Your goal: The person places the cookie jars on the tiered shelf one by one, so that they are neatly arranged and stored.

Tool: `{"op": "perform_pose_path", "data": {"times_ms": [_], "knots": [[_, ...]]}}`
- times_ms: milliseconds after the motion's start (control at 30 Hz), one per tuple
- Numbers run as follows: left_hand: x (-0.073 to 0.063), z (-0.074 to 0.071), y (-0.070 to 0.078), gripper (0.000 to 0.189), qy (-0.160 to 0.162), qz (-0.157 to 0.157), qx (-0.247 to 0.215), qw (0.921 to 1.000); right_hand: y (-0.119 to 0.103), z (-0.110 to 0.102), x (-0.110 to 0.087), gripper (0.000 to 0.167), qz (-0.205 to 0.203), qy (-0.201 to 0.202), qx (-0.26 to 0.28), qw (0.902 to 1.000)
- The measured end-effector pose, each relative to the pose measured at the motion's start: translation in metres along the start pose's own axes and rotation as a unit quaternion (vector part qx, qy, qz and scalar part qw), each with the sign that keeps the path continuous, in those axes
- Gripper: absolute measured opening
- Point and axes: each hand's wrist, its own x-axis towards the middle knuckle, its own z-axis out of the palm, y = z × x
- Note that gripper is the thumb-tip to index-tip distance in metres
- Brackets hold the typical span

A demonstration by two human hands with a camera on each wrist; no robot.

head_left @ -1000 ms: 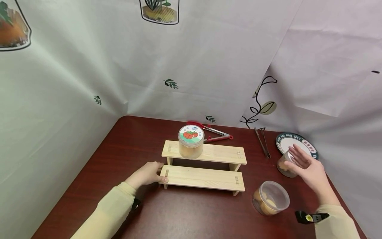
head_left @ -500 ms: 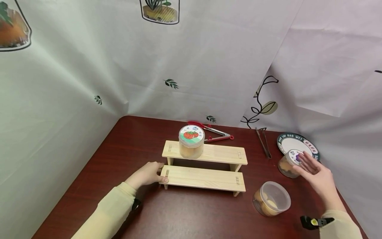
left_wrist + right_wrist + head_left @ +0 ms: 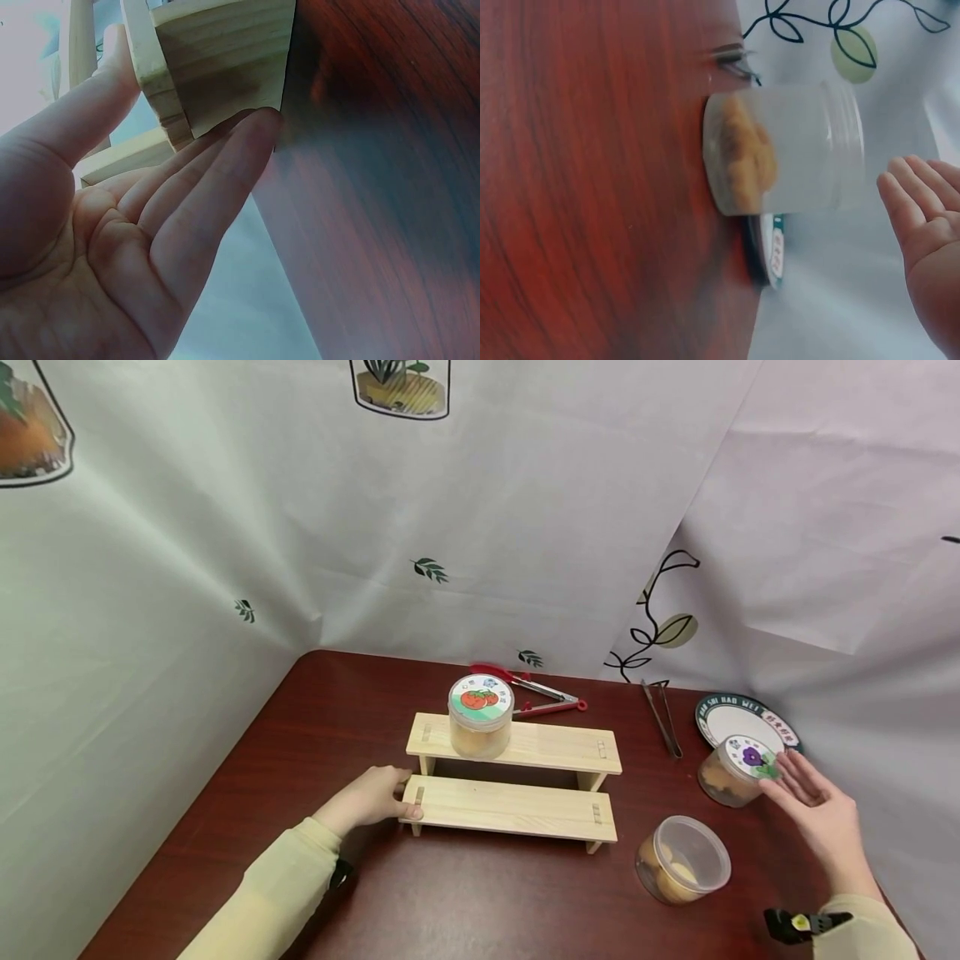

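My left hand grips the left end of the lower step of a pale two-step wooden shelf. In the left wrist view, the fingers of the left hand lie along the shelf's wooden end panel, with the thumb on the board's other side. My right hand is raised beside a clear jar whose lid bears a purple flower. Its fingers are extended and hold nothing. The right wrist view shows the jar with brown pieces inside, apart from the right hand.
A tomato-lidded jar stands on the upper step. An open jar with round yellowish pieces sits front right. Behind are red-handled tongs, metal tongs and a green-rimmed plate. A white patterned sheet surrounds the table.
My right hand has moved right, away from over the flower-lidded jar, uncovering its lid. My left hand stays on the shelf's end.
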Motion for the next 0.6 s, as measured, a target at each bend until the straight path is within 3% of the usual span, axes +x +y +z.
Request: {"op": "perform_pose_path", "data": {"times_ms": [233, 600], "knots": [[-0.001, 0.0, 0.0, 0.061, 0.001, -0.001, -0.001, 1.0, 0.01, -0.004, 0.001, 0.066, 0.008, 0.018, 0.055, 0.9983], [-0.002, -0.001, 0.002, 0.052, 0.005, 0.005, 0.011, 0.9999, 0.021, -0.01, 0.0, 0.071, 0.015, 0.081, 0.044, 0.9957]]}}
